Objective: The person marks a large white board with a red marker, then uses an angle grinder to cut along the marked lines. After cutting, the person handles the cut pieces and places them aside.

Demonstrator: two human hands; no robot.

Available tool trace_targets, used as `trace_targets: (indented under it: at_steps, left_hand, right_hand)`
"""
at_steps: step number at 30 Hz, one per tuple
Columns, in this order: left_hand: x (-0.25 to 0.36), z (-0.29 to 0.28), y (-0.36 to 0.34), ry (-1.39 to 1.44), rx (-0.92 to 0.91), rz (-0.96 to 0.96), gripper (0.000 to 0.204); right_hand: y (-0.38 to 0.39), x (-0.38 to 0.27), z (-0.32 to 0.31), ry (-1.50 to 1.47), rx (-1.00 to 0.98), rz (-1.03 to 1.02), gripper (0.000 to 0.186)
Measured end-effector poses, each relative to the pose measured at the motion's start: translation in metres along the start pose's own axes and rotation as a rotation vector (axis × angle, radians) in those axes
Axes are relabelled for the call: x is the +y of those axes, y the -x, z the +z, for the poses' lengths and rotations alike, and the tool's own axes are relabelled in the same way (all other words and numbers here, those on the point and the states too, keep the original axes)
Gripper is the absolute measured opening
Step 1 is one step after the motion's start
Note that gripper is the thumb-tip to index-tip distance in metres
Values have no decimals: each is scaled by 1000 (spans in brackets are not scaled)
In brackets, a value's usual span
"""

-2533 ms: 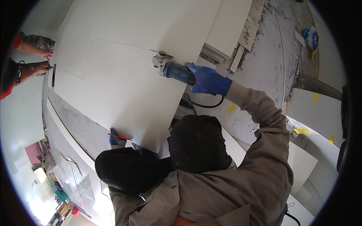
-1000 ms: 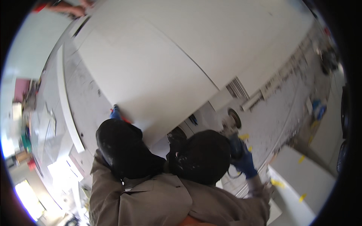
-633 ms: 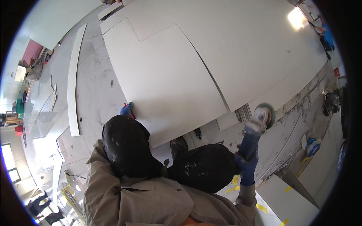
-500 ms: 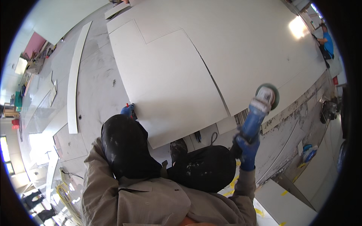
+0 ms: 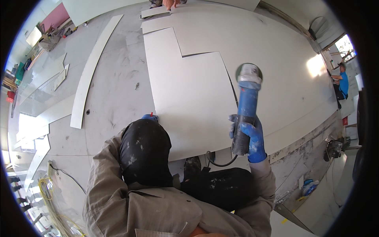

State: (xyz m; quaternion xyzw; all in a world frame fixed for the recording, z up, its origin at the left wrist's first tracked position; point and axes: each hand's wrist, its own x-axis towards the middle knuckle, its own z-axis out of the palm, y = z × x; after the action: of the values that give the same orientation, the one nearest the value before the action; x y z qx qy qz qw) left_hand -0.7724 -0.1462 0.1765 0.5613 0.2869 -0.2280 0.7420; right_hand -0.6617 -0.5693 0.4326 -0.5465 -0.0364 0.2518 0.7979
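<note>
My right hand (image 5: 254, 138), in a blue glove dusted with white, is closed around the dark rear grip of a blue angle grinder (image 5: 248, 100). The grinder is held up over a large white panel, its round disc at the far end. My left hand (image 5: 151, 117), also blue-gloved, is at the left edge of a stepped white sheet piece (image 5: 189, 98). A small red-tipped object (image 5: 151, 113) sticks up from its fingers; my left knee hides most of this hand. A dark gap separates the stepped piece from the larger white panel (image 5: 276, 79).
Another person's hand (image 5: 169, 4) rests near a small white offcut (image 5: 154, 12) at the far edge. A long white strip (image 5: 94, 71) lies on the floor to the left. The grinder's black cable (image 5: 223, 164) loops by my right leg. A person in blue (image 5: 342, 83) is at far right.
My right hand has swung the grinder leftward and more upright. The gap at the stepped cut looks wider. Another person's hand now shows more at the far edge, as the view has shifted.
</note>
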Motion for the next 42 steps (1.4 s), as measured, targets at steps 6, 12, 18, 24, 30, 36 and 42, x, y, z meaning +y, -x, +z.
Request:
trace_targets:
  at_steps: [6,12,18,24,30,36,42]
  left_hand:
    - [64,6,-2,-69,-126,226,36]
    - [150,9,43,125,-129,505,40]
    - [107,-29,95,-143,337,948,62]
    - [81,-66,128,-246,571,925,57]
    - [37,-75,107,-355,749,1092,55]
    - [30,-69,124,-447,841,950,61]
    - [41,-75,100,-530,308,1050,47]
  right_hand:
    - [-65,1,89,156,-37,271,55]
    - [-154,65,191,336,-86,356,46]
    - [-208,144,261,97,-272,518,38]
    - [-231,190,328,122,-336,732,32]
    - [-230,227,342,406,-466,501,39]
    - [-218,253,342,210,-489,578,27]
    - [-216,196,300,538,-491,358,51]
